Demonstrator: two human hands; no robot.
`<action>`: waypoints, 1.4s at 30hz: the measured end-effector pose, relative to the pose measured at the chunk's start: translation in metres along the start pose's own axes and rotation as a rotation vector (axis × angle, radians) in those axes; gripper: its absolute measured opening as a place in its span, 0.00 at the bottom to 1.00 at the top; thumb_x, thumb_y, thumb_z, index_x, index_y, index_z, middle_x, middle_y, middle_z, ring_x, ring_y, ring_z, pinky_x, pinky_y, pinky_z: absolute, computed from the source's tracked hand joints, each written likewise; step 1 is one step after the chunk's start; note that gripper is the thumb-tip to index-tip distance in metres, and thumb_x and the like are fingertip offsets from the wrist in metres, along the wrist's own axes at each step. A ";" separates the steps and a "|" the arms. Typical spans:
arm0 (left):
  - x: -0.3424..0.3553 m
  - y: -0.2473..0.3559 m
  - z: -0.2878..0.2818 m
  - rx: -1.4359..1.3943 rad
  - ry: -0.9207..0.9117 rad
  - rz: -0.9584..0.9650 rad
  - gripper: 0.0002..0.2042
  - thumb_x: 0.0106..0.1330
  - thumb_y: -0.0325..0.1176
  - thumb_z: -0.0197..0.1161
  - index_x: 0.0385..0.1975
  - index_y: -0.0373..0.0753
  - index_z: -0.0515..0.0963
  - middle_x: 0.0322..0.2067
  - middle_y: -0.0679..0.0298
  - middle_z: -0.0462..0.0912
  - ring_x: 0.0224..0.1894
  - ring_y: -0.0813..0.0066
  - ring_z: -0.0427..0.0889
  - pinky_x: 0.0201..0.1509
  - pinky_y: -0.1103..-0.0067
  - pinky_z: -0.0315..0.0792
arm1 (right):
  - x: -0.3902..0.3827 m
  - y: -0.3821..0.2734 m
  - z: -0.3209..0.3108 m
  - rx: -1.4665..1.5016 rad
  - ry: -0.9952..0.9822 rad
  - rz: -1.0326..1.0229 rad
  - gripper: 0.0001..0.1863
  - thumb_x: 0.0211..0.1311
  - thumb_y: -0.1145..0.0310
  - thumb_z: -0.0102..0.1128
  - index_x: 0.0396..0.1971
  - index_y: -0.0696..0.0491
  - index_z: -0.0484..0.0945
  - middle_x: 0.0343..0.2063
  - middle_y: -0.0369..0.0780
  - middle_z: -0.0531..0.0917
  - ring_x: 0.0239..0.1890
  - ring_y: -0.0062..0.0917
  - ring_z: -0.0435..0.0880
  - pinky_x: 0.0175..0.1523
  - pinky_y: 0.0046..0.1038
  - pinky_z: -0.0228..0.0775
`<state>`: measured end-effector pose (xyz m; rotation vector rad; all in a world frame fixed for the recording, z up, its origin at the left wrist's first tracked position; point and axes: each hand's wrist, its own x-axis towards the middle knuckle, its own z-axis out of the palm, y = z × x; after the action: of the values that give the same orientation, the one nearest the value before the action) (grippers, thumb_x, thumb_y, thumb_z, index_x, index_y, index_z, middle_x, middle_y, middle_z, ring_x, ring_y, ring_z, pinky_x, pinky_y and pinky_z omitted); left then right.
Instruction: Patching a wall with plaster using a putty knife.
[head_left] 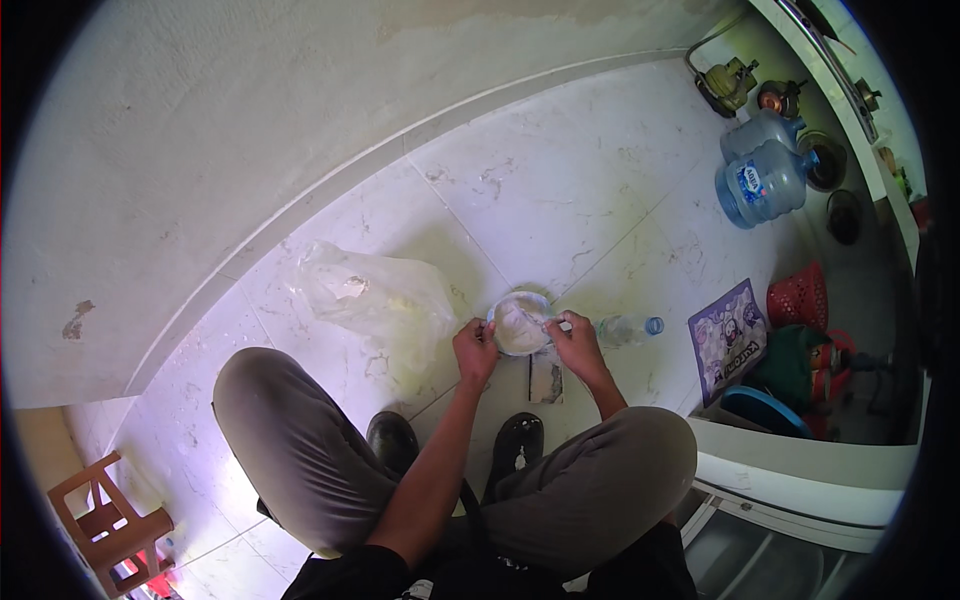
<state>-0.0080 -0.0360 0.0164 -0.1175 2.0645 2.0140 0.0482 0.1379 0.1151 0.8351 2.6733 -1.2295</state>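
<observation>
A small round bowl (518, 335) of pale, pasty material is between my two hands on the tiled floor. My left hand (475, 348) grips the bowl's left rim. My right hand (574, 345) is closed at the right side, holding what looks like a thin stirring tool dipped in the paste, partly hidden. A flat rectangular piece (545, 385) lies just below the bowl. A clear plastic bottle (625, 328) lies on its side beside my right hand, and a translucent plastic bag (385, 300) with something pale inside rests to the left.
A wall (200, 150) curves along the left and back. On the right stand two blue water jugs (775, 195), gas cylinders (728, 85), a red basket (800, 295), a purple printed mat (730, 335) and a blue lid (760, 405) by a cabinet. A brown stool (110, 525) is at lower left.
</observation>
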 end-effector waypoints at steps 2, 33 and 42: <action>0.008 -0.017 -0.008 0.061 0.052 0.095 0.08 0.68 0.28 0.63 0.28 0.30 0.78 0.17 0.58 0.80 0.16 0.74 0.79 0.19 0.75 0.71 | -0.003 -0.003 0.003 -0.122 0.000 -0.116 0.21 0.60 0.61 0.64 0.43 0.65 0.78 0.31 0.55 0.84 0.35 0.46 0.86 0.42 0.41 0.77; 0.004 -0.012 -0.010 0.007 0.044 -0.006 0.09 0.69 0.27 0.62 0.28 0.28 0.78 0.17 0.58 0.80 0.14 0.75 0.79 0.15 0.76 0.72 | -0.046 0.008 0.034 -0.582 -0.054 -0.443 0.16 0.60 0.68 0.58 0.49 0.53 0.78 0.28 0.49 0.82 0.30 0.48 0.83 0.34 0.48 0.75; 0.012 -0.035 -0.015 0.131 0.082 0.125 0.09 0.69 0.28 0.63 0.27 0.29 0.78 0.16 0.57 0.80 0.13 0.73 0.79 0.17 0.75 0.71 | -0.035 0.002 0.056 -0.611 -0.028 -0.461 0.17 0.60 0.69 0.58 0.49 0.52 0.77 0.26 0.50 0.81 0.28 0.48 0.83 0.33 0.48 0.75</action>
<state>-0.0129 -0.0509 -0.0206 -0.0481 2.3006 1.9670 0.0704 0.0832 0.0866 0.1187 3.0326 -0.3828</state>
